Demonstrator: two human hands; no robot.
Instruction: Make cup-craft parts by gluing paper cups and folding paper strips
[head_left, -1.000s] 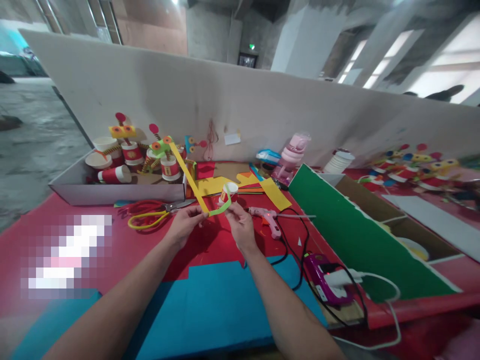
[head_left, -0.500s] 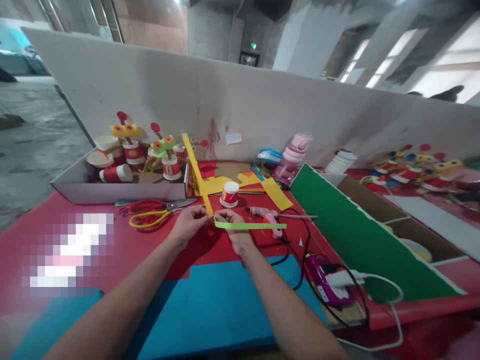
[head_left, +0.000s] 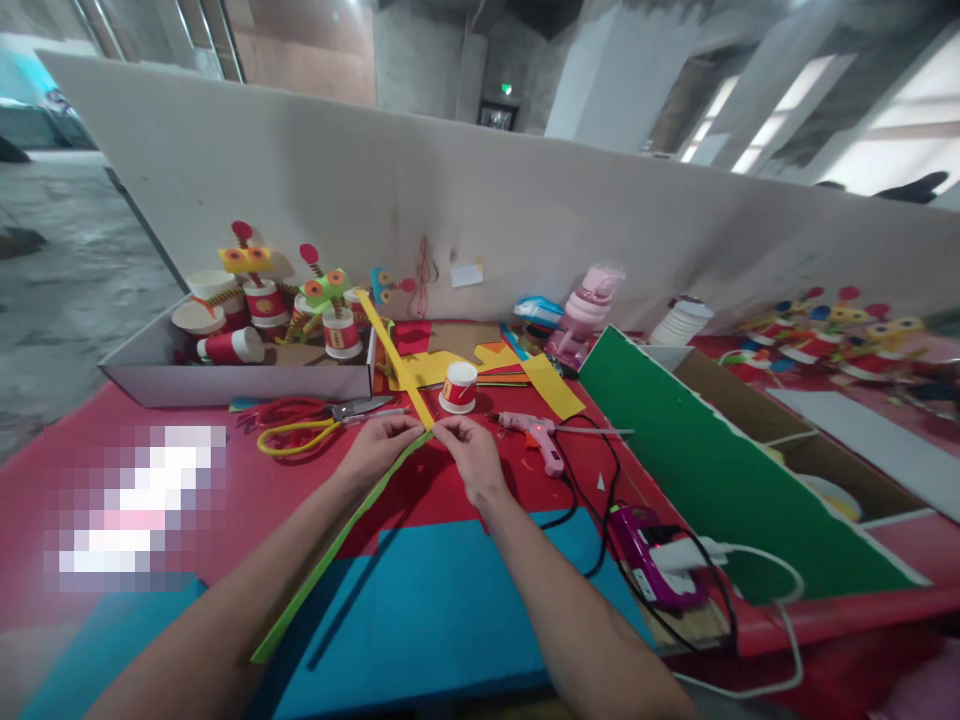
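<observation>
Both hands meet over the red table covering, pinching the spot where two paper strips join. My left hand [head_left: 381,447] is closed on the joined ends from the left, and my right hand [head_left: 474,450] is closed on them from the right. A yellow paper strip [head_left: 395,358] runs from the fingertips up and away to the left. The green paper strip [head_left: 337,552] slants down toward me beside the left forearm. Just beyond the fingers stands a small red and white paper cup [head_left: 458,387], upside down. To the right lies a pink glue gun [head_left: 541,436] with a glue stick in its back.
Yellow-handled scissors [head_left: 300,440] lie at the left, below a white box [head_left: 247,385] of cup figures. A purple power strip [head_left: 652,560] with cables sits at the right, near a green-sided box [head_left: 712,480]. Blue card [head_left: 457,610] covers the near side.
The green strip has swung from pointing right to pointing down and left toward me. The yellow strip's far end has dropped slightly. Both hands stay at the joint.
</observation>
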